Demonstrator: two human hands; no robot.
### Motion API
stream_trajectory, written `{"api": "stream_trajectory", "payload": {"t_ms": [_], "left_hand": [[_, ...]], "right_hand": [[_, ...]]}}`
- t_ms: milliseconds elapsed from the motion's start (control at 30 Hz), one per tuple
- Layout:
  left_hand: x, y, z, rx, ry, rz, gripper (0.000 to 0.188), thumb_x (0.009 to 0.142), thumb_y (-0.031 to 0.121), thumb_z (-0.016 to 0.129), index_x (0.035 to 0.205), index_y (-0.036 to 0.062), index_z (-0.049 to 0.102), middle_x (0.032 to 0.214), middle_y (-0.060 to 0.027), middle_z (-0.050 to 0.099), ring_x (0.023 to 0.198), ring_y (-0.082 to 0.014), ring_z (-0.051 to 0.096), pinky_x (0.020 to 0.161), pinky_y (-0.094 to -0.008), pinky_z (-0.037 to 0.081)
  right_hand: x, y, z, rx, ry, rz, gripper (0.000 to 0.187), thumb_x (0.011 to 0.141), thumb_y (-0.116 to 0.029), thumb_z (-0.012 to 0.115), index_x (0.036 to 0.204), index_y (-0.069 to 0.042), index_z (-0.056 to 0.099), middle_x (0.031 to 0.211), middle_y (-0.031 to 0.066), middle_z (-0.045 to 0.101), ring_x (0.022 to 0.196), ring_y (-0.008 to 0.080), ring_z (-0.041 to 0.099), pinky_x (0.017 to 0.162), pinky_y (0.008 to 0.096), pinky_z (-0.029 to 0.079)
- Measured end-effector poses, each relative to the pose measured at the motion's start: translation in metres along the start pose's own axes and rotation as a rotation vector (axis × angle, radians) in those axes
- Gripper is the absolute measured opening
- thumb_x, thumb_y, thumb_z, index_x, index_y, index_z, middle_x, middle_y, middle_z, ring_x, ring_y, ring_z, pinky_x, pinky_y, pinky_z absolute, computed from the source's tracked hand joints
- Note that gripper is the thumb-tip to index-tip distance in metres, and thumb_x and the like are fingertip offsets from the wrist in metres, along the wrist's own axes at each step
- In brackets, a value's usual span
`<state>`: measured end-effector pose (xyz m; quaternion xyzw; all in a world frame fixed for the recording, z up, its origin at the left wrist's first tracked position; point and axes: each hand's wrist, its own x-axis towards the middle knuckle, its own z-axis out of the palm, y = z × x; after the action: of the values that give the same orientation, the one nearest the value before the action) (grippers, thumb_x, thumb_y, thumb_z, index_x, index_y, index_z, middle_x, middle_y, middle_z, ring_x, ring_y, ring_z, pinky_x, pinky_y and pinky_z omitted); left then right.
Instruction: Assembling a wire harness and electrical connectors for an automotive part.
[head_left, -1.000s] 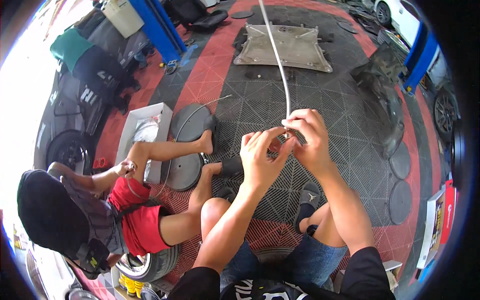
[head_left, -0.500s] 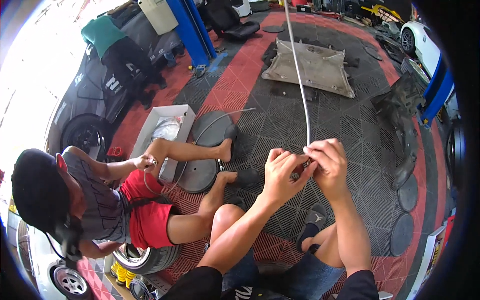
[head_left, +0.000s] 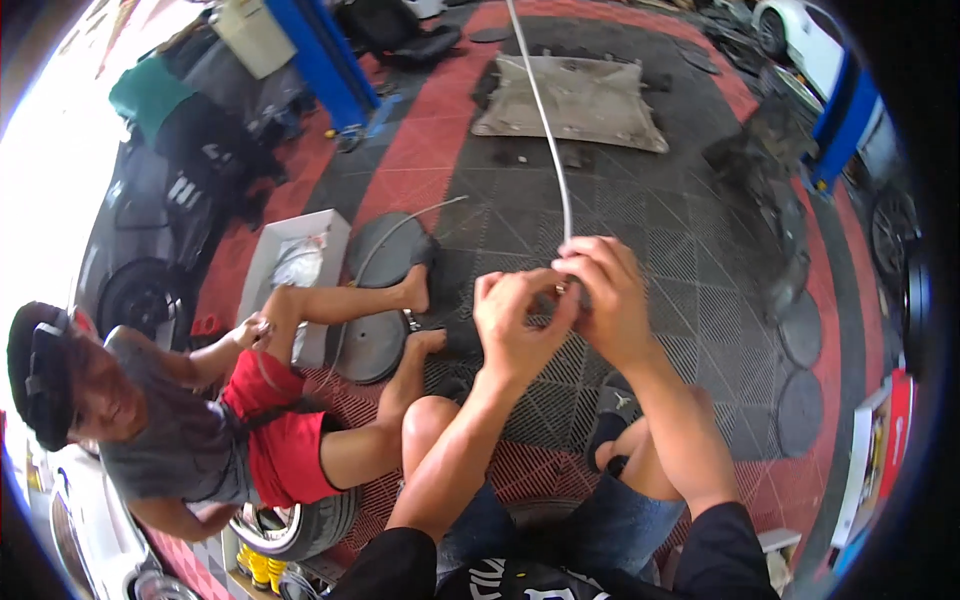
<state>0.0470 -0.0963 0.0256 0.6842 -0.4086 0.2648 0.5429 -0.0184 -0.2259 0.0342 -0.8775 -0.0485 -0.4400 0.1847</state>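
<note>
A long thin grey hose (head_left: 548,130) stretches away from my hands across the floor. Its near end goes into my right hand (head_left: 608,300), whose fingers and thumb are closed around it. Touching that hand, my left hand (head_left: 522,322) pinches at a small metal piece (head_left: 562,287), apparently a fitting at the hose's end; my fingertips hide most of it. To my left, a seated person in red shorts (head_left: 285,440) holds a small metal end in one hand (head_left: 255,332). Another grey hose (head_left: 385,245) curves over round black discs beside that person.
A white box (head_left: 258,258) with plastic bags stands past the seated person. Ahead lies a dirty flat panel (head_left: 570,105) on the tiled floor. Blue lift posts (head_left: 325,65) rise on both sides. Far left, another person (head_left: 165,110) leans at a dark car.
My view has shifted, so the surroundings sit differently. The seated person's head has turned toward me. Both my hands remain together at the hose's end, fingers slightly moved.
</note>
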Motion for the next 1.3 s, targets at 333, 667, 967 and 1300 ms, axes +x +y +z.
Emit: {"api": "stream_trajectory", "payload": {"t_ms": [333, 667, 967, 1300], "left_hand": [[0.003, -0.018, -0.005, 0.111, -0.091, -0.179, 0.016, 0.083, 0.014, 0.077, 0.096, 0.0124, 0.069, 0.079, 0.0049, 0.068, 0.057, -0.0115, 0.053, 0.071, -0.0286, 0.040], [-0.005, -0.037, 0.008, -0.069, -0.410, -0.443, 0.012, 0.086, 0.007, 0.074, 0.098, 0.0045, 0.072, 0.083, -0.0038, 0.071, 0.061, -0.0109, 0.055, 0.059, -0.0267, 0.046], [0.001, -0.050, -0.007, 0.159, -0.365, -0.446, 0.021, 0.081, 0.010, 0.075, 0.102, 0.0094, 0.073, 0.079, -0.0042, 0.073, 0.057, -0.0150, 0.058, 0.058, -0.0287, 0.048], [-0.010, -0.089, -0.063, 0.426, -1.043, -0.750, 0.059, 0.077, 0.019, 0.074, 0.132, 0.0115, 0.053, 0.093, -0.0157, 0.074, 0.087, -0.0344, 0.072, 0.079, -0.0460, 0.055]], "right_hand": [[0.002, 0.006, -0.004, -0.147, -0.198, 0.102, 0.019, 0.090, -0.016, 0.069, 0.105, -0.008, 0.061, 0.092, 0.0032, 0.065, 0.095, 0.0259, 0.064, 0.108, 0.0529, 0.041], [-0.019, 0.034, 0.007, -0.179, -0.324, 0.132, 0.012, 0.091, -0.013, 0.068, 0.102, -0.009, 0.064, 0.098, 0.0071, 0.068, 0.102, 0.0272, 0.064, 0.104, 0.0495, 0.041], [-0.022, 0.046, 0.013, -0.050, -0.286, 0.042, 0.029, 0.090, -0.023, 0.071, 0.115, -0.010, 0.067, 0.122, 0.0081, 0.065, 0.117, 0.0287, 0.062, 0.106, 0.0434, 0.048], [-0.059, 0.096, 0.031, -0.093, -1.136, 0.360, 0.018, 0.096, -0.018, 0.058, 0.105, -0.006, 0.067, 0.103, 0.0133, 0.067, 0.101, 0.0311, 0.065, 0.089, 0.0454, 0.053]]}}
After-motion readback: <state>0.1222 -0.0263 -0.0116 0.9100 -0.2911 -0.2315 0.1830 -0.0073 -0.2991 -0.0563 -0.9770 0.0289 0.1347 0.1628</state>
